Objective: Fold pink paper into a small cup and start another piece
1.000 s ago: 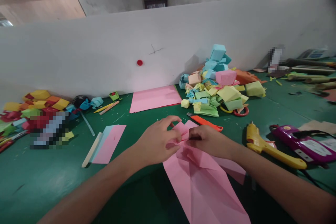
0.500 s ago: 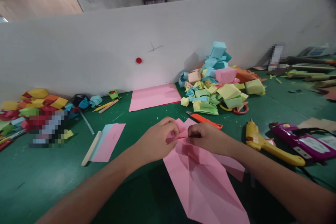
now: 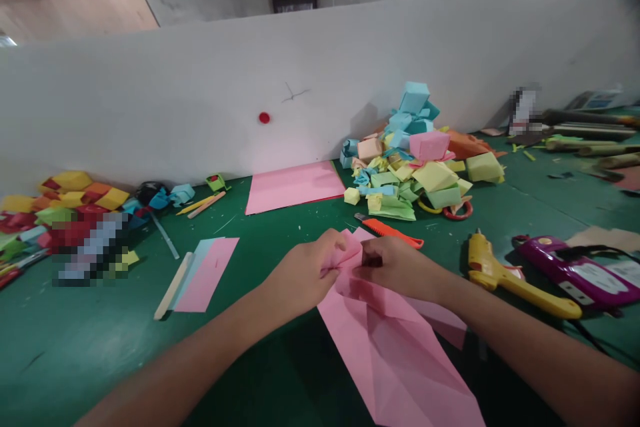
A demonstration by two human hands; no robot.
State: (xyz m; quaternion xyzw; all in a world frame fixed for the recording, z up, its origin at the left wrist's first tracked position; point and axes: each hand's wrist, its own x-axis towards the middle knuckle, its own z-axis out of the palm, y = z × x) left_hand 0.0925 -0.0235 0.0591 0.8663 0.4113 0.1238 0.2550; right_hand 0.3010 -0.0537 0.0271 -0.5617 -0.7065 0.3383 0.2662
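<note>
A large creased sheet of pink paper (image 3: 400, 353) hangs from my two hands toward the table's near edge. My left hand (image 3: 315, 270) pinches its gathered far end from the left, thumb below and fingers curled over. From the right, my right hand (image 3: 393, 265) grips the same folded part, its fingertips partly hidden by the paper. Another flat pink piece lies on the table under my right forearm. Just beyond my right hand is an orange utility knife (image 3: 393, 230) with its blade end pointing left.
A heap of folded paper blocks (image 3: 435, 177) sits at the back right. A yellow glue gun (image 3: 520, 283) and a purple device (image 3: 583, 273) lie right. Pink sheets (image 3: 295, 187) rest by the white partition (image 3: 175, 100). Paper strips (image 3: 210, 277) and a wooden stick (image 3: 173, 287) lie left.
The pink paper's gathered end has been turned up and bunched more between my fingers. Its hanging part has shifted slightly right and down.
</note>
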